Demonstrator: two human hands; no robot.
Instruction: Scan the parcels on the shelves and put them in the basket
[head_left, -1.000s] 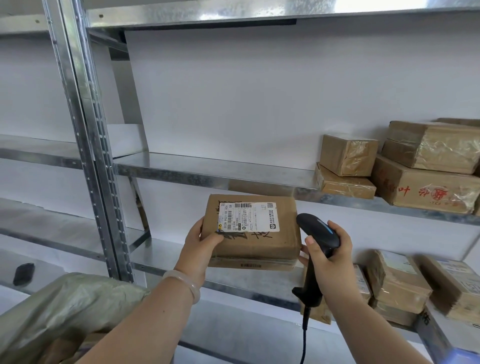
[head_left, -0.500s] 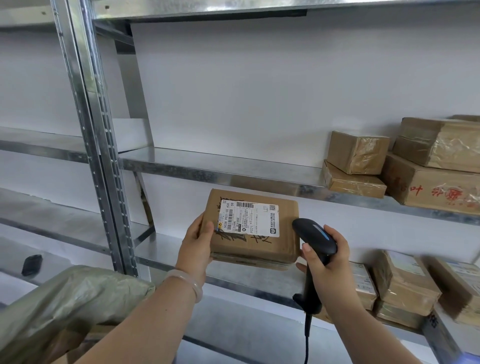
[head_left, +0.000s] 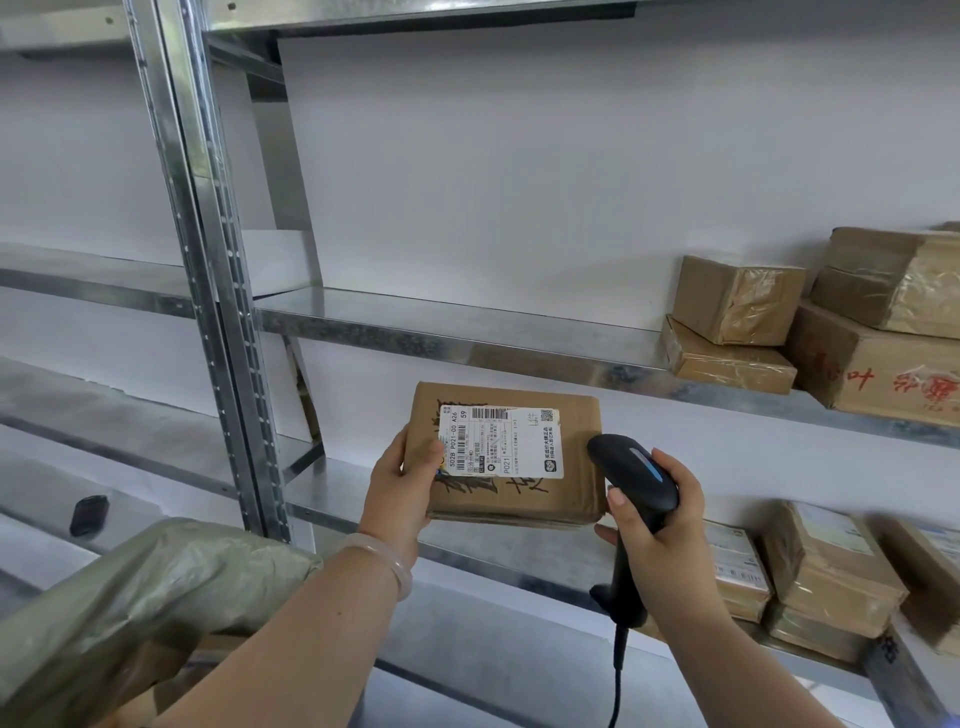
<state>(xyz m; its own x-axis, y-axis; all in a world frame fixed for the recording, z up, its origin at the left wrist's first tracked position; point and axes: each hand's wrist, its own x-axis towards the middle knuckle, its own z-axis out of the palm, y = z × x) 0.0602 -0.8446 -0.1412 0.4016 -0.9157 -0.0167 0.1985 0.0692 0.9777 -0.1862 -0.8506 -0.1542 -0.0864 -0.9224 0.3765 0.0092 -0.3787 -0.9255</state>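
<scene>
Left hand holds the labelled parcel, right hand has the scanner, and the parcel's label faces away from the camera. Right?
Not quite. The head view shows the label facing the camera, barcode visible. The rest stands: left hand holds the parcel, right hand holds the scanner.

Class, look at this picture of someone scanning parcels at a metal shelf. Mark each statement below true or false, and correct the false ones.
1. The left hand holds a brown parcel with its white label facing the camera. True.
2. The right hand holds a pair of scissors. False: it holds a black scanner with a cord.
3. The scanner's head is near the parcel's right edge. True.
4. The left wrist is bare. False: it wears a pale bracelet.
5. The shelf above the held parcel has no parcels. False: several sit at its right end.
</scene>
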